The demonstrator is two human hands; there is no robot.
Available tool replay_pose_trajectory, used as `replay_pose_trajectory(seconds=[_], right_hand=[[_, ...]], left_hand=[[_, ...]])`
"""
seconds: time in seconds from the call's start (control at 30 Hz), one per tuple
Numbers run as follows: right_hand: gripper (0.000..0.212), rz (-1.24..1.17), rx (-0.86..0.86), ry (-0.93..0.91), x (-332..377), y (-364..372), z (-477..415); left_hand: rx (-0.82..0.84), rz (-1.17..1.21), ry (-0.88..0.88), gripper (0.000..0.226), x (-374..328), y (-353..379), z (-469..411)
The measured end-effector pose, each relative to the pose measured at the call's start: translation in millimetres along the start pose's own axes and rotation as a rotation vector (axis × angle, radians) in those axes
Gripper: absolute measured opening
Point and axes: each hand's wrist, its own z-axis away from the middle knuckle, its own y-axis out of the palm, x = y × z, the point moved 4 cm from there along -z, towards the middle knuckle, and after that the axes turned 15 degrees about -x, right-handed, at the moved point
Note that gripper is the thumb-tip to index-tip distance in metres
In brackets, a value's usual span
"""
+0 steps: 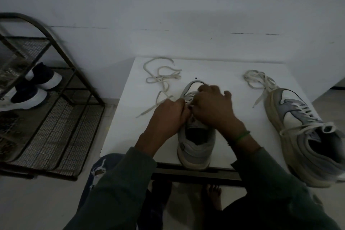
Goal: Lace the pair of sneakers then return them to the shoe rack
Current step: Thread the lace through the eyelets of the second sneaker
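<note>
A grey sneaker (pixel 196 147) stands in the middle of the white bench (pixel 130 127), heel at the near edge and toe pointing away. Both hands meet over its eyelets. The left hand (pixel 168 115) has its fingers curled, its grip pinching the lace (pixel 162 76) just beside the tongue. The right hand (pixel 212 106) lies across the front of the shoe, and its grip closes on the same lace, though the fingertips are blurred. The rest of the lace trails in loose loops over the far left part of the bench. A second sneaker (pixel 302 136) lies on the right side of the bench, already threaded, with its loose lace ends (pixel 259 80) heaped beyond the toe. A green band (pixel 242 135) circles the right wrist. The metal shoe rack (pixel 61 114) stands on the floor to the left, with dark shoes (pixel 37 87) with white soles on a shelf.
</note>
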Motion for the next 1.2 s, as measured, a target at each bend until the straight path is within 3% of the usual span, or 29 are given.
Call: replay_pose_trajectory(seconds=[0.1, 0.17, 0.23, 0.27, 0.3, 0.33, 0.4, 0.47, 0.53, 0.63, 0.7, 0.77, 0.8, 0.87, 0.93, 1.0, 1.03, 1.13, 1.2], right_hand=[[0.027, 0.028, 0.072, -0.056, 10, 16, 1], [0.023, -0.382, -0.044, 0.087, -10, 10, -9], [0.028, -0.964, -0.248, 0.405, -46, -14, -17], [0.034, -1.050, -0.368, 0.583, -68, -19, -16], [0.041, -0.935, -0.446, 0.741, -88, -23, -12], [0.045, -0.635, -0.506, 0.814, -99, -26, -5], [0.040, -0.091, -0.567, 0.644, -93, -28, 1], [0.032, -0.112, -0.421, 0.337, -56, -21, -3], [0.029, -0.110, -0.114, 0.075, -11, -3, -3], [0.029, 0.038, 0.079, -0.067, 13, 18, 1], [0.027, -0.117, 0.077, 0.031, -5, 21, -6], [0.028, -0.625, -0.032, 0.313, -35, 9, -15], [0.028, -0.836, -0.181, 0.439, -53, -1, -17], [0.027, -0.986, -0.399, 0.716, -87, -12, -13], [0.028, -1.037, -0.502, 0.932, -111, -6, -8], [0.019, -0.916, -0.509, 1.030, -121, -1, -7], [0.030, -0.733, -0.455, 0.984, -122, -1, -6], [0.056, -0.111, -0.270, 0.632, -106, 2, -1], [0.057, -0.057, -0.220, 0.542, -84, -5, 5]], left_hand=[[0.009, 0.011, -0.031, 0.028, 3, 2, 0], [-0.008, 0.018, -0.063, 0.029, 6, 0, -1], [-0.019, 0.039, -0.086, 0.029, 7, -2, -1], [-0.018, 0.049, -0.089, 0.029, 7, -2, -1], [-0.015, 0.053, -0.087, 0.029, 6, -2, 0], [-0.011, 0.051, -0.082, 0.029, 5, -2, 0], [-0.005, 0.039, -0.072, 0.029, 2, -1, -1], [-0.001, 0.021, -0.066, 0.029, 0, 0, -2], [-0.002, 0.008, -0.051, 0.028, 0, 0, -2], [-0.001, 0.018, -0.039, 0.029, 3, 1, -1], [-0.005, 0.037, -0.051, 0.030, 4, 1, 0], [-0.017, 0.067, -0.065, 0.032, 4, -2, 0], [-0.025, 0.078, -0.066, 0.032, 4, -3, -1], [-0.039, 0.080, -0.055, 0.032, 3, -4, -1], [-0.023, 0.074, -0.060, 0.031, 3, -4, -1], [-0.019, 0.080, -0.082, 0.032, 3, -4, 0], [-0.035, 0.070, -0.089, 0.032, 3, -6, 1], [-0.164, -0.026, -0.082, 0.027, -4, -10, -2], [-0.253, -0.015, -0.020, 0.020, -14, -9, -10]])
